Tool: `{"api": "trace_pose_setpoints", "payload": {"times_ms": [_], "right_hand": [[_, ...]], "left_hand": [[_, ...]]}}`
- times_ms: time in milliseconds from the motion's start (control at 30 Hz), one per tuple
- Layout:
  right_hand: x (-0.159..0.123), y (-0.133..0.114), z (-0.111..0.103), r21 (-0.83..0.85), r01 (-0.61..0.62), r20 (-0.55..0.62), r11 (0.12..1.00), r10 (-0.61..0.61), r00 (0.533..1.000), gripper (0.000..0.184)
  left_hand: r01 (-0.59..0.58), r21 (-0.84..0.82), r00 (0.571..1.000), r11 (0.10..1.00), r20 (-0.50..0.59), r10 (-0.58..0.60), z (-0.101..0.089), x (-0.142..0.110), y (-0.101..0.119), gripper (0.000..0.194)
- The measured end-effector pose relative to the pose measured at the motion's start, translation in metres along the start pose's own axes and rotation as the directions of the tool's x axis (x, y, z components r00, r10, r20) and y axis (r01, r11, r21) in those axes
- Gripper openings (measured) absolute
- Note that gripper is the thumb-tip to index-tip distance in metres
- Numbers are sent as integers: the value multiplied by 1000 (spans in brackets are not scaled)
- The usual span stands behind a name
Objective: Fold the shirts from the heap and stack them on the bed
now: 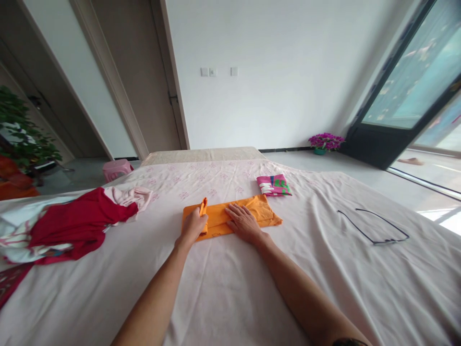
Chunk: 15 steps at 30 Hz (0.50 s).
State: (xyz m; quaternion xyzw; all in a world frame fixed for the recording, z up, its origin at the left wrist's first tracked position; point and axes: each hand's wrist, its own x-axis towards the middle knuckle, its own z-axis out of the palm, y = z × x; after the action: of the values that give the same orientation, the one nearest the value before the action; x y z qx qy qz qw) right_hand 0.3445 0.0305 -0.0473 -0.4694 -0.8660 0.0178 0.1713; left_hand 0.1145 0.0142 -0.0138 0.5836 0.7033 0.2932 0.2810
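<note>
An orange garment (pixel 220 211), folded into a long strip, lies across the middle of the pale floral sheet (pixel 201 298). My left hand (pixel 193 225) is closed on a raised fold near the strip's left end, with a bit of orange cloth standing up above the fingers. Flat on the strip's right half rests my right hand (pixel 245 222), fingers stretched out. Just beyond the right end sits a pink folded cloth (pixel 274 185) with white and green print.
To the left is a pile of clothes with a red garment (pixel 77 218) on top. Eyeglasses (pixel 378 230) lie at the right on the sheet. Past the bed stand a pink stool (pixel 117 169) and a pot of purple flowers (pixel 325 142).
</note>
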Motion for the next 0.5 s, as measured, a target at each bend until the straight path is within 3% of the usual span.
{"api": "trace_pose_setpoints", "payload": {"times_ms": [200,367,500], "right_hand": [[0,0,0,10,4,-8,1000,-4,1000,54],[0,1,0,32,-2,-5,999,2,1000,51],[0,0,-2,43,-12,1,999,12,1000,49]], "left_hand": [[-91,107,996,990,-2,92,17,-2,10,31],[-202,149,978,968,-26,208,9,-5,10,37],[-391,274,907,879,-48,419,14,-4,2,45]]}}
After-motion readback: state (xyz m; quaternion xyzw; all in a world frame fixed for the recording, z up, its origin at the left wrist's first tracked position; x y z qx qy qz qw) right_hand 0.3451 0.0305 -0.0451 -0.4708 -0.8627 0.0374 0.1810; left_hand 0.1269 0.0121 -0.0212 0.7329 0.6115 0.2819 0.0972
